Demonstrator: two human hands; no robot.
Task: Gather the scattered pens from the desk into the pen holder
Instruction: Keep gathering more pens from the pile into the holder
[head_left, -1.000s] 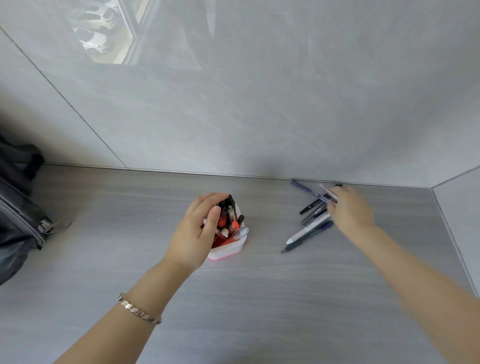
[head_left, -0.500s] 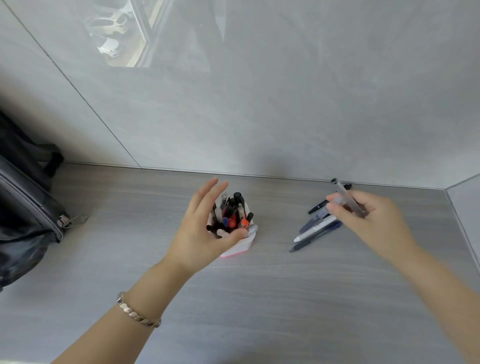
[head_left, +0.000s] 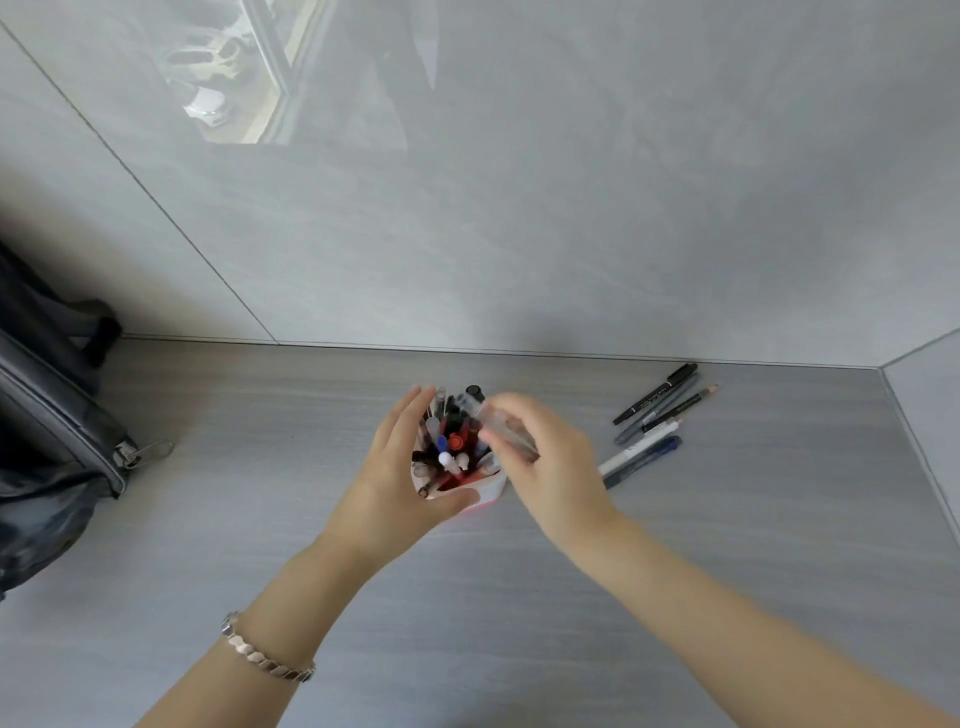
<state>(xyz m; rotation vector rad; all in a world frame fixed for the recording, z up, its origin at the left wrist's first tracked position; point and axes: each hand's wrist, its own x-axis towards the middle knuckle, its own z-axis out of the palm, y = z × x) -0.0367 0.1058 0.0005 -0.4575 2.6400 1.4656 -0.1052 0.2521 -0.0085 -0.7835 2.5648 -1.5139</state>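
A white and red pen holder (head_left: 488, 491) stands mid-desk, packed with several pens (head_left: 451, 441). My left hand (head_left: 400, 483) cups its left side, thumb along the front rim and fingers spread. My right hand (head_left: 550, 462) hovers at the holder's right edge, gripping a grey translucent pen (head_left: 498, 426) that points up and left over the opening. Several loose pens (head_left: 652, 421) lie in a bunch on the desk to the right, near the back wall.
A dark bag (head_left: 47, 431) with a metal zip pull sits at the left edge of the grey desk (head_left: 519, 623). A glossy grey wall (head_left: 519, 208) closes off the back, and a side wall meets it at the far right.
My right hand has carried the grey pen leftward from the loose pile to the holder. My left hand has settled around the holder's side.
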